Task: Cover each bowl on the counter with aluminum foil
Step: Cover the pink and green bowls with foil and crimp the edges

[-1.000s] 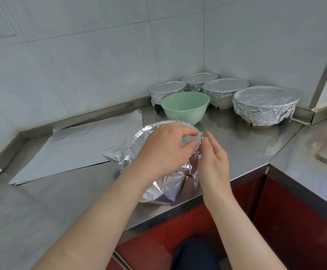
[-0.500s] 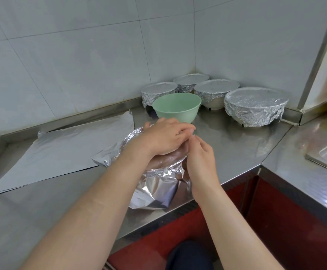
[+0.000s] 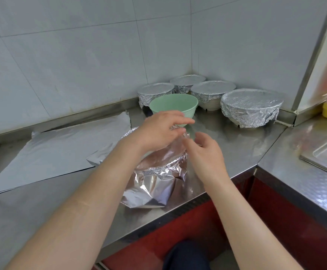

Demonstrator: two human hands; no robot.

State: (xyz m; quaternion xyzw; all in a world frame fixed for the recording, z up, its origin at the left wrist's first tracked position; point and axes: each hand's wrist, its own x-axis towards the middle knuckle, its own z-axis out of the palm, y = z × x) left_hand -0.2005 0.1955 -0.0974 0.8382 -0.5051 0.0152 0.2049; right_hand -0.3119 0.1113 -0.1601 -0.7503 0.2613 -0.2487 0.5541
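Left hand [image 3: 158, 133], right hand [image 3: 205, 154] — apparently on foil [image 3: 155, 178] (4 bowls [image 3: 251, 106] behind)

We press our left hand [image 3: 161, 131] on top of the foil-wrapped bowl [image 3: 155, 172], with our right hand [image 3: 207, 154] just beside its rim; behind it one green bowl [image 3: 173, 106] stands uncovered.

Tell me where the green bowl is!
In the head view, the green bowl sits uncovered near the back corner of the counter, just in front of the foil-covered bowls and right behind the left hand.
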